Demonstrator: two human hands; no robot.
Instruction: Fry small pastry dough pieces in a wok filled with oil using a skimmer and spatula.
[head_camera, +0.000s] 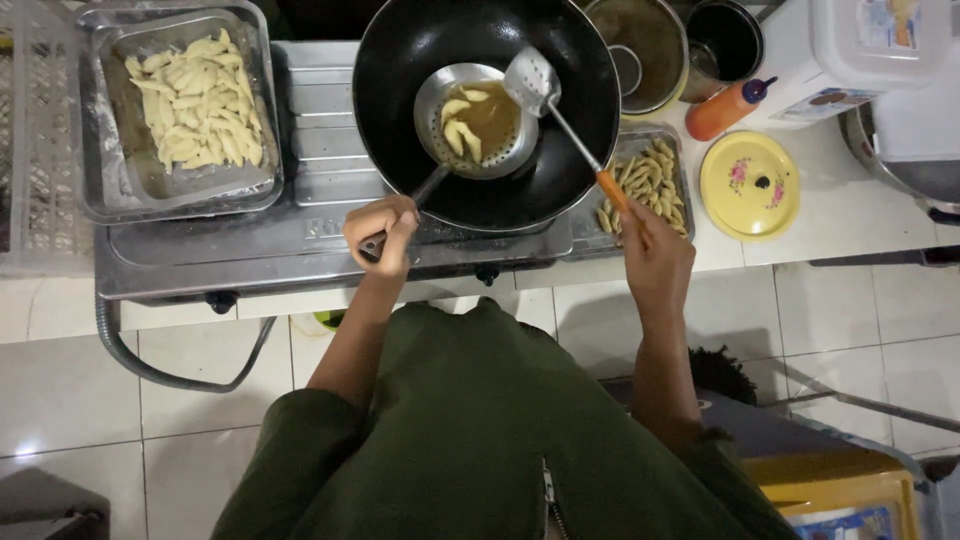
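My left hand (381, 230) grips the dark handle of a round metal strainer ladle (480, 122) that holds a few pale dough pieces and oil over a black wok (400, 90). My right hand (655, 255) holds the orange handle of a slotted metal spatula (532, 80), whose blade rests at the ladle's upper right rim. The wok sits on a steel gas stove (250, 250).
A foil-lined tray of pale raw dough pieces (195, 95) stands left of the wok. Another tray of fried pieces (650, 180) lies at its right. A yellow lid (750, 185), an orange squeeze bottle (725, 108), pots and a white appliance crowd the right. White tiled floor below.
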